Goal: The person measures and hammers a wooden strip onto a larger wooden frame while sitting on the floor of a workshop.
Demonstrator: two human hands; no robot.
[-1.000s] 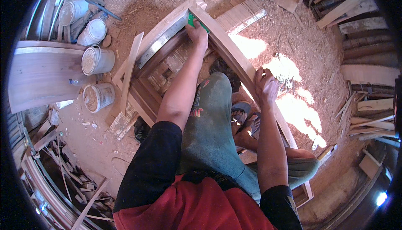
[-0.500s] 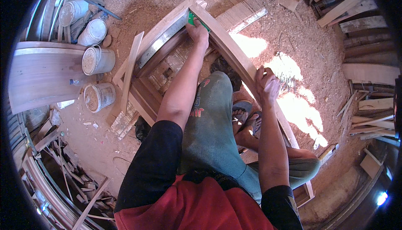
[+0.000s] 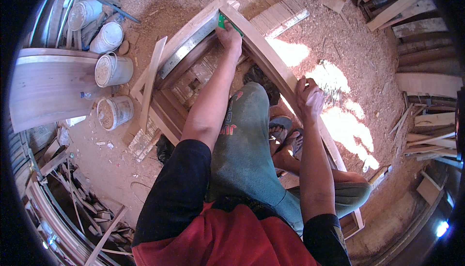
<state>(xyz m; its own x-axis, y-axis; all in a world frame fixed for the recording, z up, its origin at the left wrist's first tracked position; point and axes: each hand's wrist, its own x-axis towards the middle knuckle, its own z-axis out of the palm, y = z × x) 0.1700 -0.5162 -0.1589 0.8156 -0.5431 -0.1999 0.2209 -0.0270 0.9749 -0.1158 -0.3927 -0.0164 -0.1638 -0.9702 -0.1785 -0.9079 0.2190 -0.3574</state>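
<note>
A large wooden frame spans the space before my legs, its far corner pointing away from me. Inside that corner sits a carpenter's square with a green stock and a wide metal blade. The stock lies against the right rail and the blade runs along the left one. My left hand is closed on the green stock, its fingertips partly hidden. Farther down the right rail, my right hand has its fingers curled over the wood and grips it.
White buckets stand to the left, near a curved wooden panel. A loose slat leans across the frame's left side. Wood offcuts are heaped at the lower left, and stacked boards line the right. Sawdust covers the floor.
</note>
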